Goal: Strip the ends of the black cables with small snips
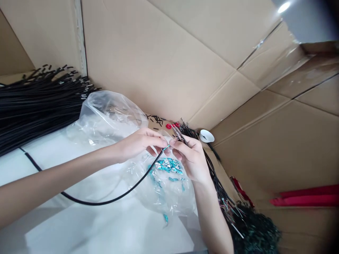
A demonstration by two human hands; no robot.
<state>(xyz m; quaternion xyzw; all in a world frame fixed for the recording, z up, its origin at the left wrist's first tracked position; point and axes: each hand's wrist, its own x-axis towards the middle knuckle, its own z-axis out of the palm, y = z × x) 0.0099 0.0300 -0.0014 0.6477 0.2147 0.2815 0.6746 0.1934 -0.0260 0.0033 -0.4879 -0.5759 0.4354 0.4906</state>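
Black cable (pixel 106 203): arcs below our fingers, its end between them.
Left hand (pixel 137 143): slants inward, pinching the cable end; we'd best steady it there.
Right hand (pixel 194 160): raised, gripping a green strand (pixel 167 146) and slim tool (pixel 179 134); we should tease gently.
Cable bundle (pixel 39 106): beyond our left fingers.

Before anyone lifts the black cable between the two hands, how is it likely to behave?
The black cable is probably springy rather than limp, since it bends in one broad, smooth curve. Its round jacket might let it roll or slide on the white table. The green wire at its end looks much thinner, so likely bends more easily.
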